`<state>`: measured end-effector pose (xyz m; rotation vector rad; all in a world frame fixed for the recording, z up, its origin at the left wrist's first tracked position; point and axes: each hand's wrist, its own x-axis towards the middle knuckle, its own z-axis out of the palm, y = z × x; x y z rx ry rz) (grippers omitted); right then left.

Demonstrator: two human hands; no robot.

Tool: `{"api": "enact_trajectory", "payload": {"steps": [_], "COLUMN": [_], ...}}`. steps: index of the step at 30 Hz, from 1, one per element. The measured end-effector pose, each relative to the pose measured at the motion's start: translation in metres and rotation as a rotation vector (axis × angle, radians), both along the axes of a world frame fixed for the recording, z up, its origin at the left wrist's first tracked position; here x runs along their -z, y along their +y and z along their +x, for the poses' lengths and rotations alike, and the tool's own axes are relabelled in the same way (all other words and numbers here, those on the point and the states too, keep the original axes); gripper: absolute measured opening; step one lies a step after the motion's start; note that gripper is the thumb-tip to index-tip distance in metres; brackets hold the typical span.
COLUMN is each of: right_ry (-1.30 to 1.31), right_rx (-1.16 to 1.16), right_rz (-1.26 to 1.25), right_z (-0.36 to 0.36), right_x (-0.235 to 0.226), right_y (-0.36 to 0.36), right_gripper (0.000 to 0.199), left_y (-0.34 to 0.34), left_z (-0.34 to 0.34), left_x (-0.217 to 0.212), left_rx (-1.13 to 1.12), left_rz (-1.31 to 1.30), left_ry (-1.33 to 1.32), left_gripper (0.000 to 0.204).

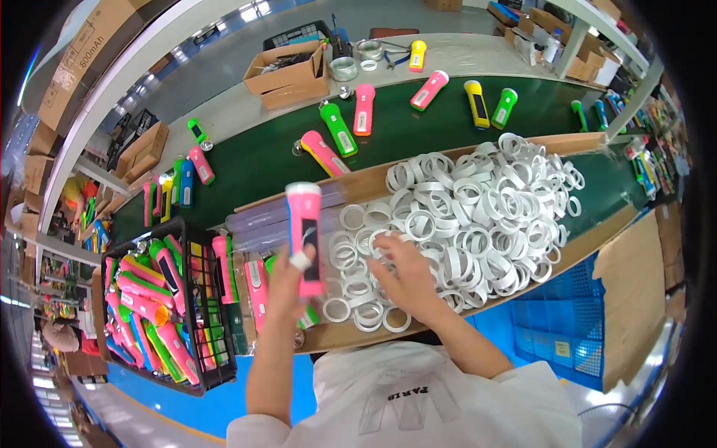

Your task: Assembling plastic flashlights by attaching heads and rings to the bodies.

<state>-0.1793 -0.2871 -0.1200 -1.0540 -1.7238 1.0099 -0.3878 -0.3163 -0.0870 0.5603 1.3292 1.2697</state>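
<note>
A pink flashlight (pixel 305 216) with a white ring around its head stands upright in my left hand (pixel 285 287), whose fingers are closed around its lower body. White tape wraps one of that hand's fingers. My right hand (pixel 407 280) rests at the near left part of a large heap of white plastic rings (pixel 478 224). Its fingers are apart, and the fingertips reach in among the rings; whether they touch one is hard to tell. Beside my left hand, another pink flashlight (pixel 256 287) lies on the bench.
A black crate (pixel 205 299) full of coloured flashlights stands at the left. Across the green belt (pixel 261 142) lie several flashlights, such as a yellow one (pixel 476 104). An open carton (pixel 287 75) and pliers (pixel 397 60) sit beyond. A blue crate (pixel 560 321) is at the near right.
</note>
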Motion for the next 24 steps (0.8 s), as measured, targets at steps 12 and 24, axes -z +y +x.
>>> {"api": "enact_trajectory", "payload": {"steps": [12, 24], "right_ry": [-0.863, -0.257], "right_rx": [-0.173, -0.054], "right_rz": [0.469, 0.233], "right_z": [-0.073, -0.031], "right_x": [0.033, -0.001], "right_y": [0.031, 0.058], "right_gripper": [0.021, 0.044], "left_y": [0.117, 0.11], "left_z": [-0.029, -0.048], "left_x": [0.014, -0.001], "left_rx": [0.883, 0.39], "left_rz": [0.643, 0.362], "left_ry": [1.715, 0.836], "left_gripper": [0.026, 0.016]}}
